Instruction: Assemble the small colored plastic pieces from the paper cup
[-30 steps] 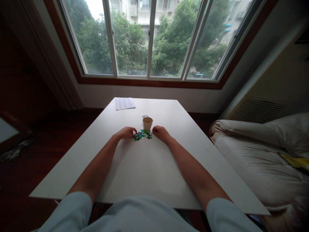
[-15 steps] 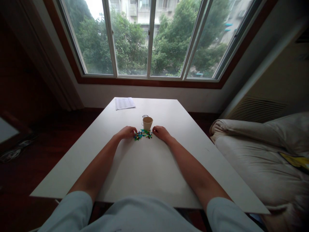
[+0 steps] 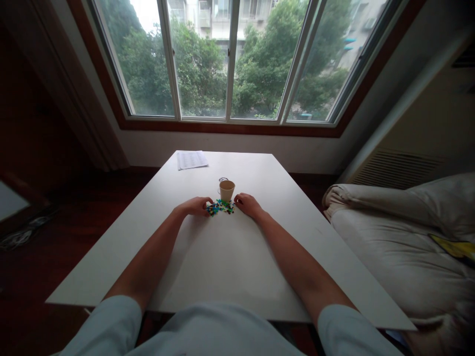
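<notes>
A loose heap of small, colourful plastic pieces (image 3: 221, 206), mostly green and blue, lies on the white table (image 3: 230, 267). Right behind it stands a light brown cup (image 3: 226, 191), upright, its mouth facing up. At the heap's left edge is my left hand (image 3: 196, 205), its fingers bent and apart, fingertips at the pieces. My right hand (image 3: 248, 203) rests on the table to the right of the heap and cup, fingers curled in. Whatever its fingertips may hold is too small to make out.
Sheets of paper (image 3: 192, 159) lie at the table's far left corner. A thin dark loop (image 3: 223, 179) is just behind the cup. Beyond the table is a window (image 3: 229, 74). A padded beige sofa (image 3: 393, 237) stands to the right, and cables (image 3: 22, 235) lie on the floor at left.
My left hand has shifted slightly down and toward the heap, with its fingers reaching a little over the left edge. My right hand stays nearly still.
</notes>
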Available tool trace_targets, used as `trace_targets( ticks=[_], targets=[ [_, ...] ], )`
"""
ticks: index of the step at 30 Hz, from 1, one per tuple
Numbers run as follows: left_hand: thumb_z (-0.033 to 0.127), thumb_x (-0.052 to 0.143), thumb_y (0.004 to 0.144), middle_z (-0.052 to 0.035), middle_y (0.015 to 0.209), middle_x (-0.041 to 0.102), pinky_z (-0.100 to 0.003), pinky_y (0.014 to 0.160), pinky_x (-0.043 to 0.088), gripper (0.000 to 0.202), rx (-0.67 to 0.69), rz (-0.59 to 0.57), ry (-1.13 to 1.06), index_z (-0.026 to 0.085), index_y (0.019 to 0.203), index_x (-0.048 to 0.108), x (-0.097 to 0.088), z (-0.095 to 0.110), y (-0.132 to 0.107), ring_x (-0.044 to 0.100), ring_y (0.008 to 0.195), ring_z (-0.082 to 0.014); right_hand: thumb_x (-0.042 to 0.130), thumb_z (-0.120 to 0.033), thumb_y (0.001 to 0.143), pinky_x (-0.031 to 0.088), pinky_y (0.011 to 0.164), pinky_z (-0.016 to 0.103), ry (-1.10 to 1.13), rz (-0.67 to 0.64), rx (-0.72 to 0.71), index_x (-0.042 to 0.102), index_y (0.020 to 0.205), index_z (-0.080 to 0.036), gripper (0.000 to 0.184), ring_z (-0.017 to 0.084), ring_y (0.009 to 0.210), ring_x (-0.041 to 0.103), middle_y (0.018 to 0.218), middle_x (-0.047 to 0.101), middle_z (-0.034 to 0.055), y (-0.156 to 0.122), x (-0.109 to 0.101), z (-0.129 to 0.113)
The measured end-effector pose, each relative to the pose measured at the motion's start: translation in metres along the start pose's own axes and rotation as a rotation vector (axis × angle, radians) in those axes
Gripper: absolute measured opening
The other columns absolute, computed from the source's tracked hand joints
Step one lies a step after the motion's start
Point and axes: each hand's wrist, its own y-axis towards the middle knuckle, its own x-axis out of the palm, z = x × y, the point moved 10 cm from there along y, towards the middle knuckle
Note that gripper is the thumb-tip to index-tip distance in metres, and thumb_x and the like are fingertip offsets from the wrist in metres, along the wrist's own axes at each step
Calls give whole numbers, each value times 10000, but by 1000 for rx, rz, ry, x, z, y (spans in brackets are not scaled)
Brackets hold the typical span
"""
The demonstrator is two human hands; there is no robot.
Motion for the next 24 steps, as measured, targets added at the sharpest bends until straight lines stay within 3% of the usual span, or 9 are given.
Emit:
trace_targets(
  ticks=[9,24],
  targets=[
    [282,677,806,0,900,744,-228,667,415,386,-37,127,-38,222,1186,713,-5,-4,3,642,770,-150,612,-136,928,428,801,238,25,14,20,741,1058,-203,195,156,870,612,1003,692,46,0,2,4],
    [242,628,830,-20,938,717,-240,753,485,351,21,307,-110,202,1161,737,-10,-8,7,612,815,-150,638,-148,919,447,809,240,60,29,20,756,1066,-200,195,152,873,604,997,662,51,0,4,5]
  ],
)
